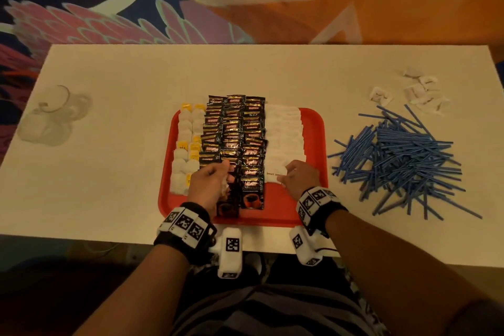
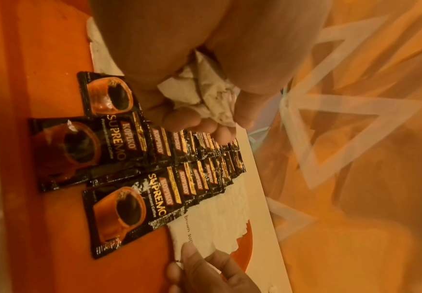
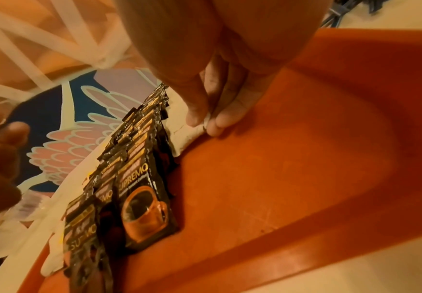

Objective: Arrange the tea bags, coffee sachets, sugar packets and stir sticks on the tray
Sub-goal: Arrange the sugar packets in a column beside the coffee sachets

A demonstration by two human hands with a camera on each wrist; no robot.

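A red tray (image 1: 313,123) holds tea bags (image 1: 188,144) on the left, three columns of black coffee sachets (image 1: 234,139) in the middle and a column of white sugar packets (image 1: 283,136) on the right. My left hand (image 1: 210,183) hovers over the near coffee sachets and grips a crumpled bunch of white packets (image 2: 205,95). My right hand (image 1: 297,177) pinches the nearest white sugar packet (image 3: 195,130) at the near end of the sugar column, low on the tray (image 3: 305,158). Blue stir sticks (image 1: 401,161) lie heaped on the table to the right of the tray.
A few loose white packets (image 1: 417,93) lie at the table's far right. Clear glassware (image 1: 54,114) lies at the left. The white table (image 1: 109,185) ends just below the tray; patterned carpet (image 1: 136,3) lies beyond the far edge.
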